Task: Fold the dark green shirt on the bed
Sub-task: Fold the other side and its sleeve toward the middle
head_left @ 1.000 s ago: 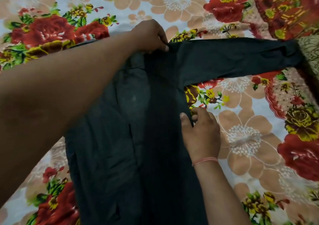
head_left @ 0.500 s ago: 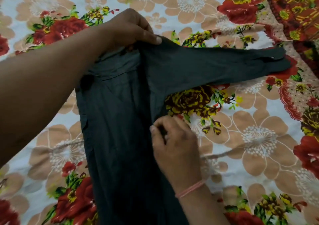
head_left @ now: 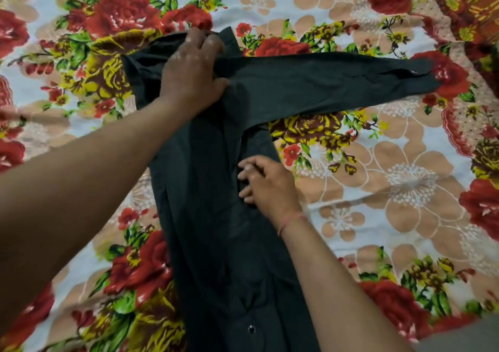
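The dark green shirt (head_left: 216, 243) lies lengthwise down the middle of the bed, its body folded into a narrow strip. One long sleeve (head_left: 324, 84) stretches out to the right, with a snap at its cuff. My left hand (head_left: 191, 73) presses flat on the shoulder and collar area, fingers spread. My right hand (head_left: 267, 181) rests on the shirt's right edge below the armpit, fingers curled and pinching the fabric there. A thin red thread circles my right wrist.
The bed is covered by a floral sheet (head_left: 391, 189) with red roses, yellow roses and peach flowers. A red patterned cloth (head_left: 475, 6) lies at the top right corner. A grey edge (head_left: 464, 335) shows at the bottom right.
My left hand has gone from pinching the shoulder to pressing flat on it. The sleeve now lies flat to the right. My right hand stays on the shirt's side edge.
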